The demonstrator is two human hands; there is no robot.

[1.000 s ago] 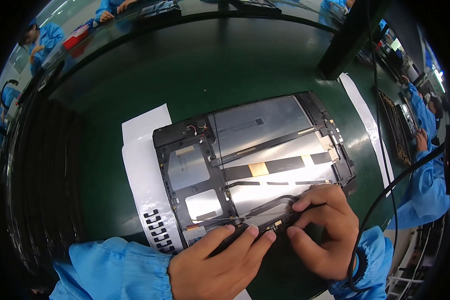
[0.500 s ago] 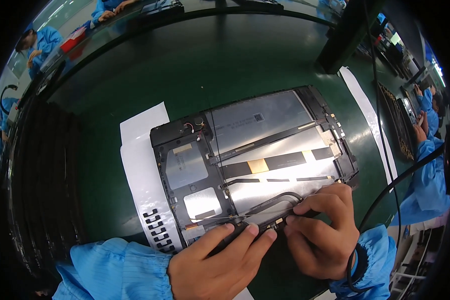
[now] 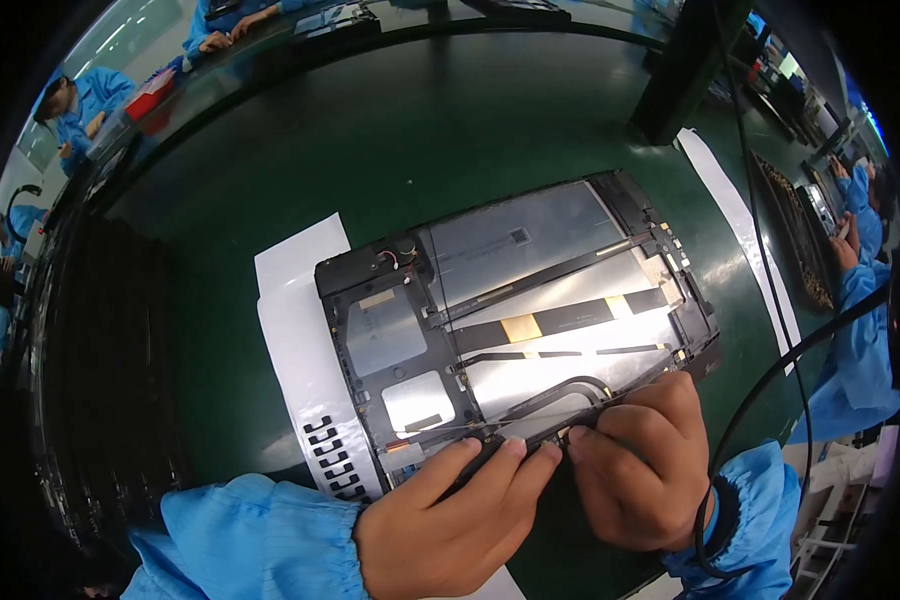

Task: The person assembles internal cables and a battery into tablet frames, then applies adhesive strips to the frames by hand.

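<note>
An opened tablet-like device point(image 3: 560, 375) lies tilted in front of me, its black frame holding silver metal plates and dark ribbon cables with gold patches. My left hand point(image 3: 460, 525) stretches its spread fingers over the device's near edge, fingertips resting on the black rim. At the right part of that same edge, my right hand point(image 3: 645, 470) is closed in a pinch; whatever sits between its fingertips is hidden. A thin pale wire point(image 3: 450, 428) runs along the near side toward the right hand. A dark curved cable point(image 3: 560, 386) lies just beyond the fingers.
White paper point(image 3: 295, 335) with several black clip-shaped pieces point(image 3: 330, 455) lies under the device's left side. Another white strip point(image 3: 735, 220) lies to the right. Black cables point(image 3: 790, 355) hang at right, beside a dark post point(image 3: 685, 85). Co-workers in blue point(image 3: 95, 100) sit around the bench.
The device, left paper and left hand appear slightly farther right in the picture. My right hand's fingers have curled more tightly against the near edge.
</note>
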